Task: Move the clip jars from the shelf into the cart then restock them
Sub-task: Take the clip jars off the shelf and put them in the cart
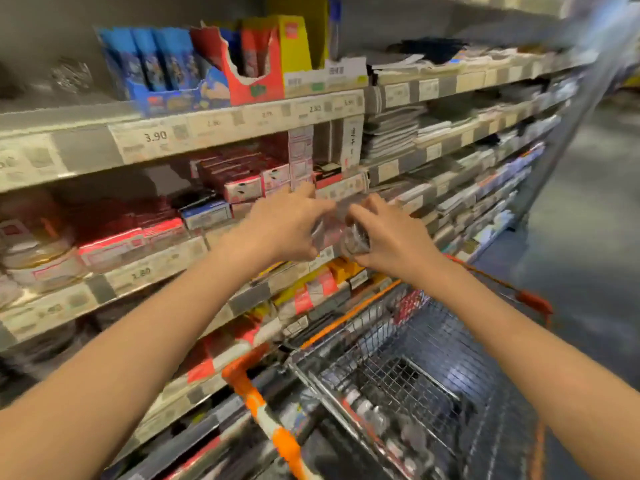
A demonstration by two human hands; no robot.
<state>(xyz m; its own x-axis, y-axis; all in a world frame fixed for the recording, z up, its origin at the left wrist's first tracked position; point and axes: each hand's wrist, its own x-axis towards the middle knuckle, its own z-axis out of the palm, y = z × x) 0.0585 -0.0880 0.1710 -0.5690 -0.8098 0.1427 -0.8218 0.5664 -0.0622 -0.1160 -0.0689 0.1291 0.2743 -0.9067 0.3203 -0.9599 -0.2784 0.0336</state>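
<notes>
Clear plastic clip jars (353, 237) sit pinched between both hands just above the cart (408, 358): the right hand (391, 237) grasps one, the left hand (287, 226) seemingly another, though blur hides it. Slick sides risk a slip past the cart's shelf-side rim.

Both arms reach toward the shelf (221, 133). The right hand (388, 233) grips a clear clip jar (353, 239); the left hand (287, 226) touches it, above the wire cart (377, 344).
</notes>
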